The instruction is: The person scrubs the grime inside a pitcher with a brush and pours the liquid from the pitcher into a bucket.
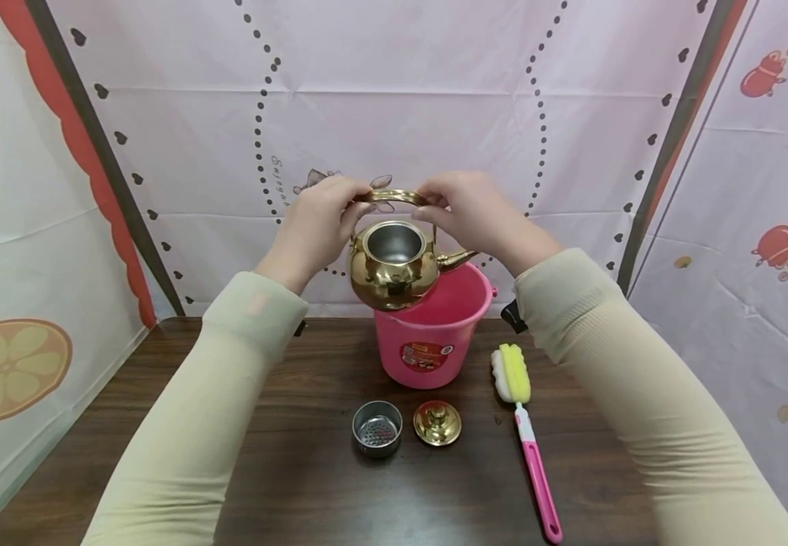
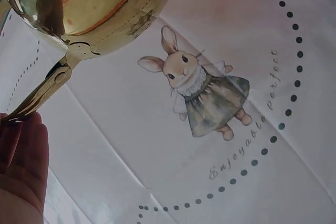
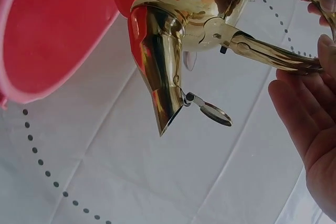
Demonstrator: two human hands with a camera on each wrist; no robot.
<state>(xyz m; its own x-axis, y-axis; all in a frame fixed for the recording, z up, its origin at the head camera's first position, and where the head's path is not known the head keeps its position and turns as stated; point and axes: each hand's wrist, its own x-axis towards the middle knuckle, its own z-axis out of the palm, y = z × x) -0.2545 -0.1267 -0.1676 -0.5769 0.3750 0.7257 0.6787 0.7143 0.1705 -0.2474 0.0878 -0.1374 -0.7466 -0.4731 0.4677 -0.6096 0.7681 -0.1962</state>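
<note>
A shiny gold teapot [image 1: 394, 282], its lid off and its mouth showing a bare metal inside, hangs above the rim of a pink bucket [image 1: 428, 341]. My left hand [image 1: 321, 220] grips the left end of its arched handle [image 1: 394, 196]. On the handle's right end, my right hand [image 1: 469, 208] pinches with thumb and fingers. The spout [image 3: 163, 72] points right, and its small hinged cap [image 3: 215, 114] stands open in the right wrist view. In the left wrist view, the left fingers [image 2: 23, 156] lie against the handle.
In front of the bucket sit a metal strainer cup [image 1: 377, 430] and a gold lid [image 1: 437, 423] on the dark wooden table [image 1: 298, 485]. To their right lies a sponge brush [image 1: 526, 432] with a pink handle. A printed cloth [image 1: 394, 45] hangs behind.
</note>
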